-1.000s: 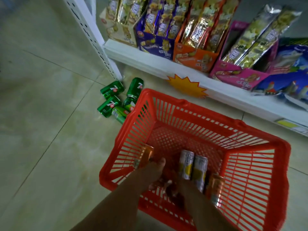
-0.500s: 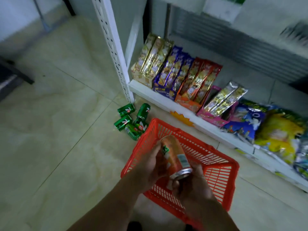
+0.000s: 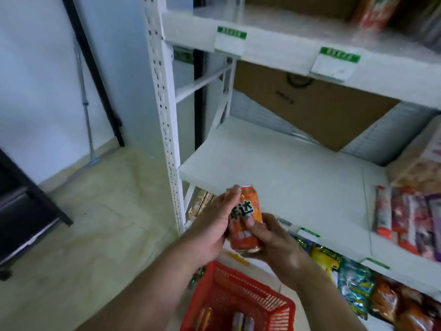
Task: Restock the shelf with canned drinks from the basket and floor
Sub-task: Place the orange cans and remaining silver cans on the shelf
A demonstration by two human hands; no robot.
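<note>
From the head camera we see one orange can [image 3: 245,220] held upright in both hands, in front of the white middle shelf [image 3: 281,168] and above the red basket [image 3: 241,299]. Its label carries large dark characters on a white patch, of which we can read "达"; the rest is hidden behind a thumb. Our left hand [image 3: 212,225] wraps the can's left side, fingers curled up to the rim. Our right hand [image 3: 269,242] cups the bottom, its thumb pressed across the front of the label.

The shelf board ahead of the can is bare white; snack packets [image 3: 412,218] lie at its right end. Above it, the upper shelf [image 3: 286,46] has two price tags [image 3: 230,40] with green strips, their print too blurred to read. A brown cardboard box [image 3: 317,108] leans against the back between the two boards, with a dark round mark and small writing we cannot make out. Below the middle board, bright snack bags [image 3: 353,283] fill the lowest level.

The basket stands on the pale tiled floor [image 3: 95,235], and we count three cans [image 3: 238,318] in its visible corner, one orange and two lighter ones. A white perforated upright [image 3: 164,115] frames the shelving on the left, beside a pale wall [image 3: 35,80] and dark furniture [image 3: 23,211].
</note>
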